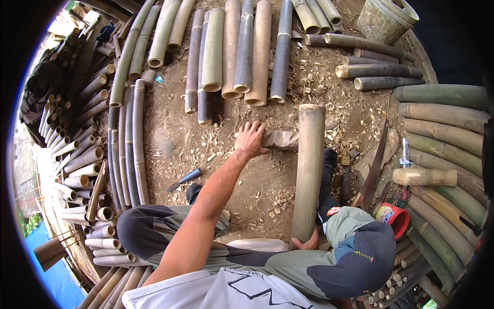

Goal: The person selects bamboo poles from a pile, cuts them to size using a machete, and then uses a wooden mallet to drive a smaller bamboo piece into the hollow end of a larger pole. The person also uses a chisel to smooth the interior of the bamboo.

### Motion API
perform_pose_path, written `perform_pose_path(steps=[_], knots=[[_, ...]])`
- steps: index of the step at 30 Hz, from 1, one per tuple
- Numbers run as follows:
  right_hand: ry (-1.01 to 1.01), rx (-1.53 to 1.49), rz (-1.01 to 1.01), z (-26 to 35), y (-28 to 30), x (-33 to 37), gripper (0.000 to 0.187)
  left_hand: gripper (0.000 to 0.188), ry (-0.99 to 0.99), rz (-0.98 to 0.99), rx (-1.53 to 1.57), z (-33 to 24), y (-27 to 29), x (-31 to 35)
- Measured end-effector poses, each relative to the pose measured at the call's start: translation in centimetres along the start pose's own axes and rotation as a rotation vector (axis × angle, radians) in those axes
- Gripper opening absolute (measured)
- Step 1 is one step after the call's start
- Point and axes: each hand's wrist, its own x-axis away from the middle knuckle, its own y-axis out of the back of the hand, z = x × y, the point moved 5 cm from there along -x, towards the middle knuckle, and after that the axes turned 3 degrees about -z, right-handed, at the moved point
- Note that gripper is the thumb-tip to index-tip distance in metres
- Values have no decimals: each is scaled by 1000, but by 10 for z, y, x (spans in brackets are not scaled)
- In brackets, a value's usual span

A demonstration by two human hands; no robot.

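Observation:
A thick pale bamboo pole lies lengthwise in front of me, its far end resting over a brown wooden block. My right hand is wrapped round the pole's near end, partly hidden beneath it. Stretched forward, my left hand covers the left end of the block, with the thumb on the near side and the fingers on the far side. On the dirt to the left of that arm lies a chisel-like tool with a blue-grey handle.
Bamboo lengths lie in rows ahead, with stacks at left and right. A long saw, a wooden mallet-like piece and a red tub are at my right. A dirty bucket stands far right. Wood chips litter the ground.

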Motion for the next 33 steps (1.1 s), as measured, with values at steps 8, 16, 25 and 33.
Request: perform_pose_path(steps=[8, 16, 25, 33], knots=[[-158, -92, 99, 19, -8, -12, 99, 89, 0, 52, 79, 14, -24, -22], [-200, 55, 213, 26, -44, -18, 93, 80, 27, 48, 30, 14, -13, -34], [-196, 156, 327, 14, -56, -9, 100, 52, 352, -555, 445, 15, 1, 18], [-239, 144, 263, 13, -49, 23, 88, 79, 580, -180, 1101, -58, -76, 87]])
